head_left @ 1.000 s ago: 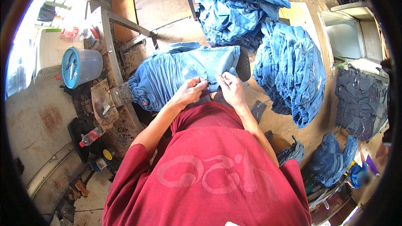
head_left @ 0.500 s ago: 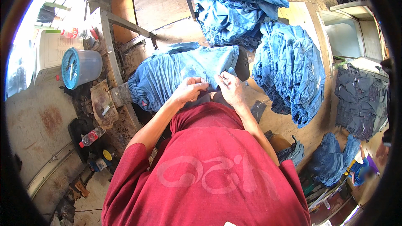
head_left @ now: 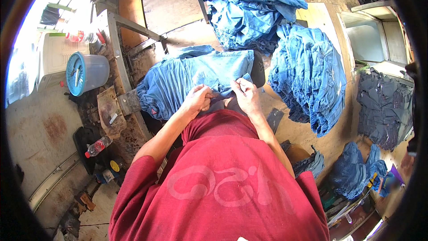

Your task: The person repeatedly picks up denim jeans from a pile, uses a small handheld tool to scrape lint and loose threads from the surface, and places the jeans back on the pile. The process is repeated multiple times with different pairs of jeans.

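Looking down from my head camera, I see my red shirt (head_left: 223,183) filling the lower frame, with both bare forearms reaching forward from it. My left hand (head_left: 198,100) and right hand (head_left: 246,96) meet at the near edge of a pair of blue jeans (head_left: 196,80) laid flat across a worn workbench (head_left: 133,102) directly ahead. Both hands are curled closed, fingers pinching the denim hem between thumb and fingertips; the left grips a fold of fabric, the right pinches the edge just beside it. I cannot tell whether either hand also holds a small tool. Judging by the layout, the work is partway along: this one garment is being handled at its edge, a tall stack of folded jeans (head_left: 307,76) sits just to the right, and a looser heap (head_left: 249,4) lies farther back on the wooden floor, so many pieces seem already handled or waiting, and I cannot say which. To the left, near the bench, stands a blue bucket (head_left: 87,72), and a plastic bottle (head_left: 99,146) lies on the ground below it. Far right, a dark pile (head_left: 383,107) of darker garments rests near a pale cabinet (head_left: 370,35).
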